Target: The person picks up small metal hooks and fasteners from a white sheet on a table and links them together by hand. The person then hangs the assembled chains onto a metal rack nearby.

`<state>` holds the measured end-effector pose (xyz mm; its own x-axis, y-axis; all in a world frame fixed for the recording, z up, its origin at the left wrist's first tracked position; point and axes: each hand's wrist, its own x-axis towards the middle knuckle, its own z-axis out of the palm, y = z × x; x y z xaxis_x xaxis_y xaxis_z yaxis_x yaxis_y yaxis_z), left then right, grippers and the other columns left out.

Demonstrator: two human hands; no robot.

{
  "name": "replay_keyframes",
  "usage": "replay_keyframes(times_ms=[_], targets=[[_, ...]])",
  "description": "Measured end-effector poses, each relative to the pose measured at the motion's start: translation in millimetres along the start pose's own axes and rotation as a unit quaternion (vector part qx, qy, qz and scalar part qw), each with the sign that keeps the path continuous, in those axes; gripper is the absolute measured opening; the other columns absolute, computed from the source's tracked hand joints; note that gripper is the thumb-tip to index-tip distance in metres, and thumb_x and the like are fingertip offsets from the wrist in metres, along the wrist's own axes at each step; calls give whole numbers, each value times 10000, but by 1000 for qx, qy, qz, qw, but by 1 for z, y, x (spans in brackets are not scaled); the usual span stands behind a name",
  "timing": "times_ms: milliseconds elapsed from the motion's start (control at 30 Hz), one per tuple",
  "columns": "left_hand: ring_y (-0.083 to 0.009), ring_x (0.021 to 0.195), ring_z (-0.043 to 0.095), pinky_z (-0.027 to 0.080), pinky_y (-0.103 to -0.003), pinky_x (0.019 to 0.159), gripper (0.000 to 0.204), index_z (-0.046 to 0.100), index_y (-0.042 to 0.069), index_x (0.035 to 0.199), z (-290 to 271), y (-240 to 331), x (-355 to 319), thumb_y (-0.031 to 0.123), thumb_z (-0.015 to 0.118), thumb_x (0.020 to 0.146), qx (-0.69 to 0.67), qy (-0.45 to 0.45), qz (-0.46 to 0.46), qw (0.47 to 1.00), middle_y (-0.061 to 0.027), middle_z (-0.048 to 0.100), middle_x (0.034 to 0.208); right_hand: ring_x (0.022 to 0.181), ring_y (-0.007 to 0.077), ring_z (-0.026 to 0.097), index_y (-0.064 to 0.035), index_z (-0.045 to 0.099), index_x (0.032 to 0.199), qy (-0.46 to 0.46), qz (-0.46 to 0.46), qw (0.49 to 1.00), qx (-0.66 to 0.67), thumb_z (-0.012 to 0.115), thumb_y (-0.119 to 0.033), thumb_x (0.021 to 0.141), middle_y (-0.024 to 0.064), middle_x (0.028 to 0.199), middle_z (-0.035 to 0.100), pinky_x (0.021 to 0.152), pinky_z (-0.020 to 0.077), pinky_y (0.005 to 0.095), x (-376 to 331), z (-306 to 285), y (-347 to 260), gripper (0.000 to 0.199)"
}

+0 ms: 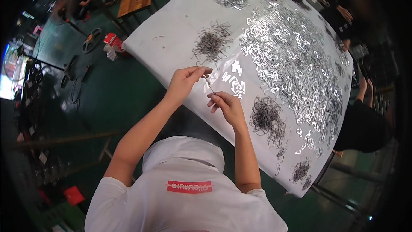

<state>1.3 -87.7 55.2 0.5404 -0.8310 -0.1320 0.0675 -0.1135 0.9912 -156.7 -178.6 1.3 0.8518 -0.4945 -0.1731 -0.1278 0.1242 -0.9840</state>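
Observation:
A thin, dark bent-wire piece (210,86), which looks like a wire hook, spans the gap between my hands above the near edge of the table. My left hand (184,82) pinches its upper end between thumb and fingers. At the lower end, the fingertips of my right hand (228,107) are closed on the same piece. Just right of the hands lies a small group of shiny metal pieces (235,85). Beyond my left hand is a tangled pile of dark wire hooks (211,44); another dark pile (267,118) lies to the right of my right hand.
A wide heap of shiny curved hooks (292,56) covers much of the white-covered table (161,45). Smaller piles sit along its far and right edges. Other people's hands (366,87) are at the right side. A wooden stool (135,3) and a red container (113,41) stand at left.

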Motion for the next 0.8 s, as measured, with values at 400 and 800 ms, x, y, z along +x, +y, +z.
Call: replay_keyframes(times_ms=[400, 800], targets=[[-140, 513, 601, 479, -268, 540, 311, 703, 27, 726, 11, -98, 79, 288, 557, 812, 368, -39, -127, 920, -63, 622, 564, 718, 348, 645, -43, 706, 777, 98, 172, 844, -499, 568, -428, 829, 177, 740, 661, 687, 504, 412, 11, -31, 31, 412], [-171, 534, 644, 517, -270, 510, 341, 680, -32, 804, 0, -88, 96, 303, 617, 801, 191, -168, -288, 923, -104, 672, 668, 767, 321, 657, -39, 668, 926, 37, 186, 710, -678, 632, -399, 795, 144, 816, 679, 712, 510, 398, 11, -17, -6, 385]])
